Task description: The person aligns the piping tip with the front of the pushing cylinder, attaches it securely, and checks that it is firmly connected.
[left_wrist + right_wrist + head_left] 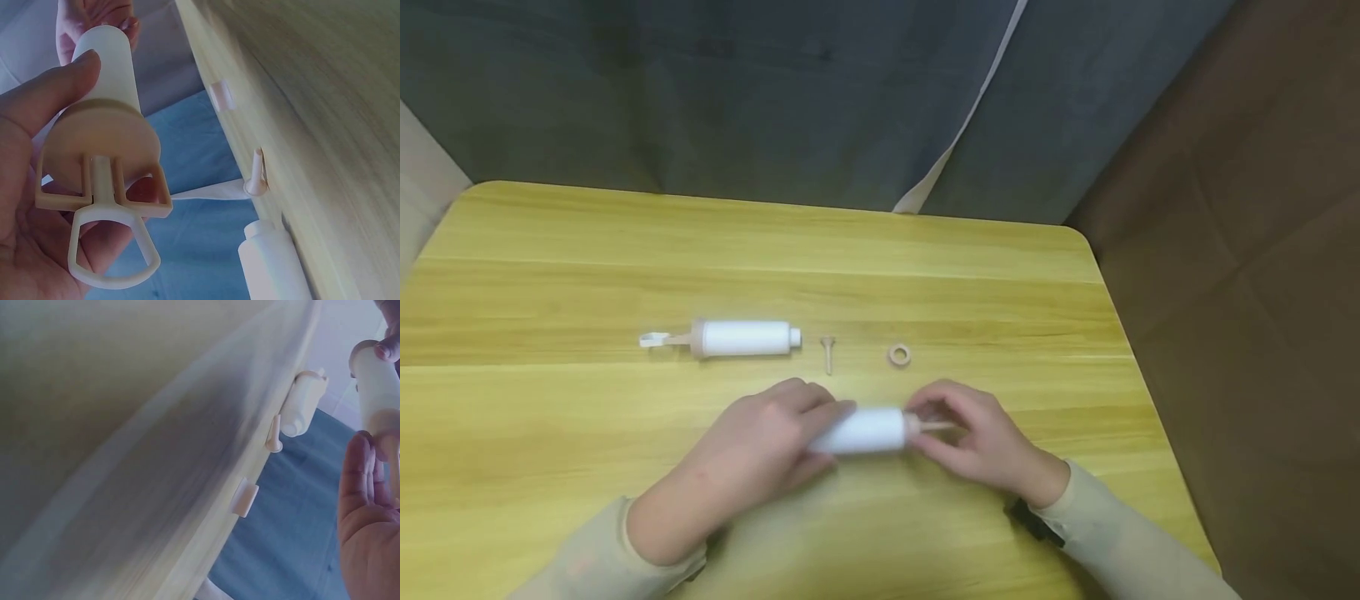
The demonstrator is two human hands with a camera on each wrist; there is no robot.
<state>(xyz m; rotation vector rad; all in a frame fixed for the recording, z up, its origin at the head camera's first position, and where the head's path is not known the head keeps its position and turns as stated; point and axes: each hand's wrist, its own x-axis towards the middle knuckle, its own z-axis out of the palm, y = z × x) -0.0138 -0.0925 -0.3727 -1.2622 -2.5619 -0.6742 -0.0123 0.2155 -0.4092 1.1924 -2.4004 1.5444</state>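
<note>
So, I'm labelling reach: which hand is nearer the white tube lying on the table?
Left. The left hand is just on the person's side of the lying white tube, not touching it; the right hand is farther away, beyond the tube's right end.

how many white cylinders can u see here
2. One white cylinder is held between the left grip and the right grip; the other white cylinder lies on the table, left of the small peg in the head view. None seems hidden.
</note>
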